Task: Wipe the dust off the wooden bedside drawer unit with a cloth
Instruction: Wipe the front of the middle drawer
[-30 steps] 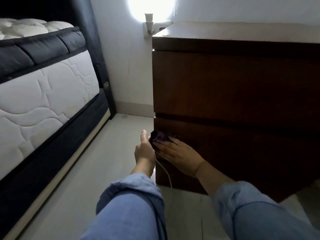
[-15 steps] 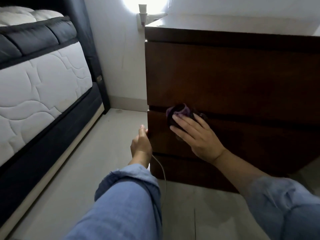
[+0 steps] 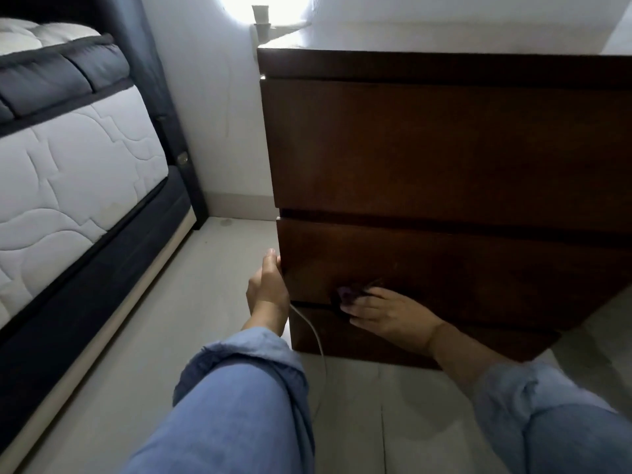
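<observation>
Pressed flat, my right hand [image 3: 390, 313] held the purple cloth [image 3: 349, 295] against the drawer unit [image 3: 444, 148], low on its lower drawer front; my left hand [image 3: 268, 289] gripped the unit's left edge. Mid-wipe, I judged; next, sweeping rightward. Pale floor [image 3: 171, 336] lay below, bed [image 3: 68, 148] left of it.

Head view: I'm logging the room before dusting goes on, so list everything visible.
drawer unit: one, dark brown wood, right, against the wall
cloth: one, purple, on the lower drawer front
cable: one, white, hanging by the unit's left corner
mattress: one, white quilted with dark trim, left
wall lamp: one, white, lit, above the unit
floor: pale
left hand: at the unit's left edge
right hand: pressing the cloth
</observation>
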A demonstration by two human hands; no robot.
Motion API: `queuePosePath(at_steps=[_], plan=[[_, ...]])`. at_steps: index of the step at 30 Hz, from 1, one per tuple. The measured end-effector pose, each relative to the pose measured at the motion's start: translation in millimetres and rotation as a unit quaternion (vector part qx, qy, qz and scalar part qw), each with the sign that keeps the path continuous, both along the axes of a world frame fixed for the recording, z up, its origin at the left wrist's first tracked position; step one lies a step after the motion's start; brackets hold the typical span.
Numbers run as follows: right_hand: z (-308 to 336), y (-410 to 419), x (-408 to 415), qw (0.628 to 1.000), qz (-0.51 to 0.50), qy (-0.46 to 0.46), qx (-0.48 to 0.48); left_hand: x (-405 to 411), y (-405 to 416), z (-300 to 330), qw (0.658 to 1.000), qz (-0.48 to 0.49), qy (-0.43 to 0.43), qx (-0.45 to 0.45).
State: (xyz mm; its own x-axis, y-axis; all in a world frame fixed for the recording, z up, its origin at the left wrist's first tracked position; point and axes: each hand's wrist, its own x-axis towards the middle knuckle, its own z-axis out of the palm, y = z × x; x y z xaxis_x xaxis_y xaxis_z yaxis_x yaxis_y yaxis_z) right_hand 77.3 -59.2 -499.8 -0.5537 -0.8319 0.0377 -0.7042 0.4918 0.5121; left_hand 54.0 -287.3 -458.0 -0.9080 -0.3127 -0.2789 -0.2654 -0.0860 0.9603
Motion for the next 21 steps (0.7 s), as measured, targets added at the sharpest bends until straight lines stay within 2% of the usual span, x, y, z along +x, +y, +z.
queuePosePath(at_steps=[3,6,11,14,17,19,20,21], plan=[[47,19,2,0.988,0.005,0.093,-0.125,1,2,3,1.0,0.003,0.007,-0.011],[77,26,0,0.983,-0.014,0.129,-0.127,5,7,3,1.0,0.024,0.008,-0.007],[40,30,0,0.993,-0.007,0.094,-0.066,5,11,0,0.998,0.047,0.011,-0.032],[-6,36,11,0.998,-0.039,0.023,-0.032,6,12,3,0.997,0.036,0.013,-0.068],[-46,40,34,0.985,-0.135,-0.022,-0.106,7,14,6,0.991,-0.018,0.016,-0.133],[-66,34,54,0.949,-0.194,-0.01,-0.247,12,19,10,0.964,-0.047,0.024,-0.261],[-70,26,66,0.905,-0.234,0.003,-0.356,17,21,15,0.943,-0.032,0.034,-0.331],[-69,14,76,0.831,-0.28,0.024,-0.48,22,23,21,0.919,-0.009,0.058,-0.391]])
